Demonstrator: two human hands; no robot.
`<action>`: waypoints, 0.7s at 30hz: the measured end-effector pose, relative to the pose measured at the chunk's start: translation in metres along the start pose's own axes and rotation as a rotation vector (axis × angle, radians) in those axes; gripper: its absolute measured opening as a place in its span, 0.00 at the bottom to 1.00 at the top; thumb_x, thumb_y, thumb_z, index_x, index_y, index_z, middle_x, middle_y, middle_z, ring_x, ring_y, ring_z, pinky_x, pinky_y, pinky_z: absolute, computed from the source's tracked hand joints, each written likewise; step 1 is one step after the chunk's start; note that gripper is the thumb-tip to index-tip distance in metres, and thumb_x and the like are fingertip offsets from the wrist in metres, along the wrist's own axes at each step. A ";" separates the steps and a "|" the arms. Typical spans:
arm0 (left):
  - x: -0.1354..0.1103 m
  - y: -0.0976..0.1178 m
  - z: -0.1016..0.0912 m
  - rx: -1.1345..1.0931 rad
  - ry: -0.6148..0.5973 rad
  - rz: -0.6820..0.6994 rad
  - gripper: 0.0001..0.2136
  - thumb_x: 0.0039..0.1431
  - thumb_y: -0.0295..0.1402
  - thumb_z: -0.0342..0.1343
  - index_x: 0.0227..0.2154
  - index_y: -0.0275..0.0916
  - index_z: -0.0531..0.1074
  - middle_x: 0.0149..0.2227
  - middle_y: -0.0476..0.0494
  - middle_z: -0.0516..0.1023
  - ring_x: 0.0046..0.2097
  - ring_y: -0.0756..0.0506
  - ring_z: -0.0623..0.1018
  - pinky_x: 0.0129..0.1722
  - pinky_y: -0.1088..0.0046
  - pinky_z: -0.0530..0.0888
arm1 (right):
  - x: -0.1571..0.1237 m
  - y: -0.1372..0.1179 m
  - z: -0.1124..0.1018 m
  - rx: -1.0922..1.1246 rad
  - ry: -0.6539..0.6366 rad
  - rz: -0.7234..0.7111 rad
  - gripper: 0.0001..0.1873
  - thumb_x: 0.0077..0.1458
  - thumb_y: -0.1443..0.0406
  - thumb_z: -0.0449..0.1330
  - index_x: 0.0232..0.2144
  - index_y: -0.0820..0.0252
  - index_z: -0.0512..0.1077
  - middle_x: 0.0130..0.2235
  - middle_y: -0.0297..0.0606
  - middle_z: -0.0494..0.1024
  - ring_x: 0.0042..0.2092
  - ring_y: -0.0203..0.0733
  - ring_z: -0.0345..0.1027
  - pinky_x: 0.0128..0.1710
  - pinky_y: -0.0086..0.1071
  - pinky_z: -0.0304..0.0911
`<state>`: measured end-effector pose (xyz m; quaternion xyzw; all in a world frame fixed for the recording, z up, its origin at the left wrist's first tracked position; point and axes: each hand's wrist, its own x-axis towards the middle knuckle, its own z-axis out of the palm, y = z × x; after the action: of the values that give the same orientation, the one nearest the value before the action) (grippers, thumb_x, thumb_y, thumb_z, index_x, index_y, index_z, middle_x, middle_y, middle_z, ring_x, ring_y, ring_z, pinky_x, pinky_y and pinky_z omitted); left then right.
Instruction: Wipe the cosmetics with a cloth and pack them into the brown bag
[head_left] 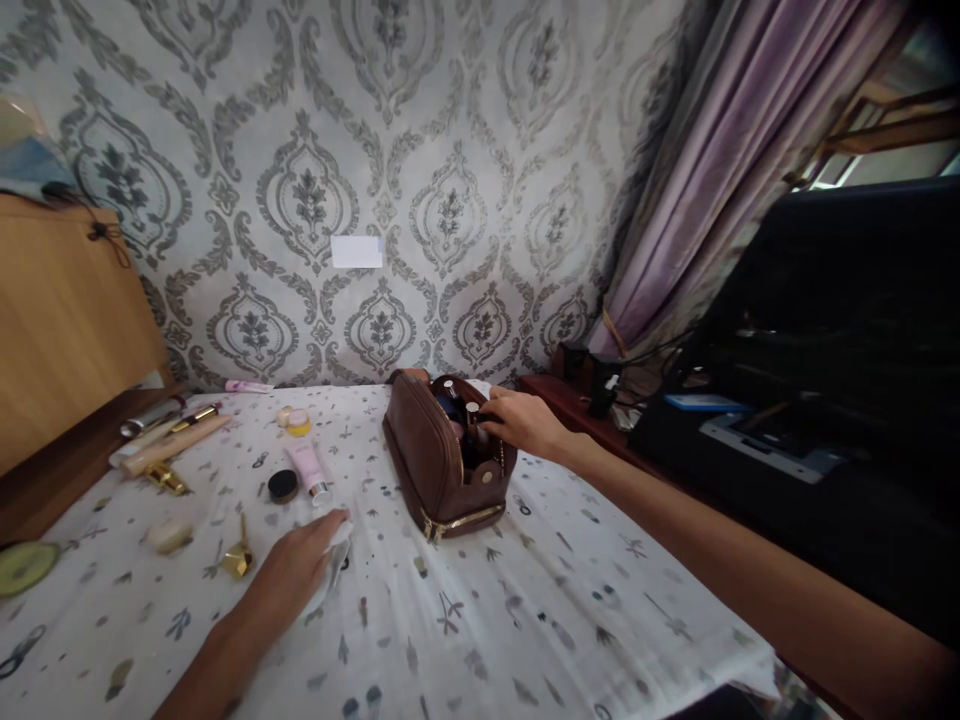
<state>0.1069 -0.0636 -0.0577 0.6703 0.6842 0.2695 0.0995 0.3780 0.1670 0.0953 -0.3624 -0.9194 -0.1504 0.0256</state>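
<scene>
A brown leather cosmetic bag (435,460) stands open on the patterned white cloth (480,620). My right hand (525,422) reaches into its open top, fingers pinched around a small dark item among the bottles inside; what it is I cannot make out. My left hand (300,570) rests on the cloth to the left of the bag, fingers closed over a white cloth or tissue (334,565). A pink tube (309,470) and a small black round pot (283,485) lie just beyond my left hand.
Cosmetics lie scattered at the left: gold-capped items (238,560), long tubes (169,440), a yellow jar (298,422), a green round mirror (26,565). A wooden headboard (60,320) stands left. A dark cabinet with a printer (765,440) is at the right, curtains (720,160) behind.
</scene>
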 end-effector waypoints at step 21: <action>0.003 0.009 -0.004 0.085 -0.105 -0.039 0.22 0.57 0.20 0.44 0.53 0.41 0.67 0.52 0.39 0.78 0.52 0.41 0.78 0.52 0.64 0.72 | 0.007 -0.012 0.001 -0.076 0.000 0.014 0.13 0.61 0.59 0.58 0.42 0.60 0.77 0.44 0.45 0.78 0.44 0.47 0.73 0.33 0.32 0.59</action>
<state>0.1128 -0.0624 -0.0491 0.6736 0.7019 0.2027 0.1120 0.3650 0.1637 0.0923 -0.3698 -0.9105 -0.1849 0.0127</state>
